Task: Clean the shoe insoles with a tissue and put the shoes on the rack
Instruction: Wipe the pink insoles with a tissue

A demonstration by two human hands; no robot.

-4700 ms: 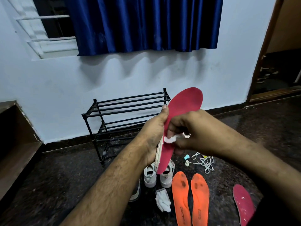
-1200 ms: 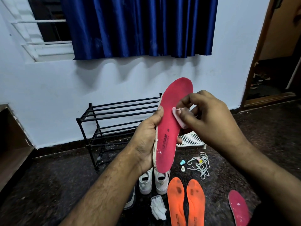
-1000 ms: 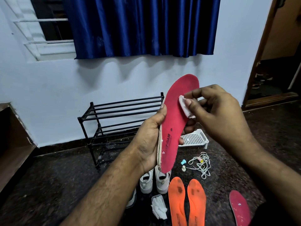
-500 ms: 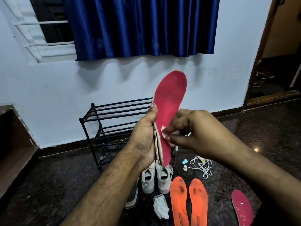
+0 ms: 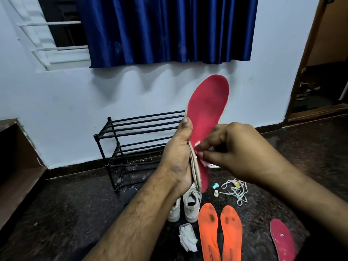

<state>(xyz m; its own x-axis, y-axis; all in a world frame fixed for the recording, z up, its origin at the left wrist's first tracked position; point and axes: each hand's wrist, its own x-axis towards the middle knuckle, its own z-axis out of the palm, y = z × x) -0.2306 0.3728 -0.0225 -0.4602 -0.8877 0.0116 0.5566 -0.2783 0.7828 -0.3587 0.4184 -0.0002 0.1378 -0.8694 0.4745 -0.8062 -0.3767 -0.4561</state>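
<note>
My left hand (image 5: 178, 157) grips a red insole (image 5: 207, 108) upright by its lower edge, toe end up. My right hand (image 5: 231, 149) pinches a small white tissue (image 5: 199, 153) and presses it against the lower half of the red face. On the dark floor below lie two orange insoles (image 5: 220, 232) side by side, with dark marks near their toes. A second red insole (image 5: 282, 240) lies at the lower right. A pair of white shoes (image 5: 190, 204) stands behind the orange insoles, partly hidden by my left wrist. The black metal shoe rack (image 5: 135, 132) stands against the wall.
A pack of white tissues (image 5: 187, 237) lies left of the orange insoles. White laces (image 5: 235, 189) and two small caps (image 5: 215, 186) lie on the floor. A white slotted tray (image 5: 212, 165) peeks out under my right hand. A wooden ledge (image 5: 17, 166) is at left, a doorway (image 5: 320, 72) at right.
My right hand wiped the tissue from the upper part of the red insole down to its lower half. The left hand kept its grip while the insole shifted slightly.
</note>
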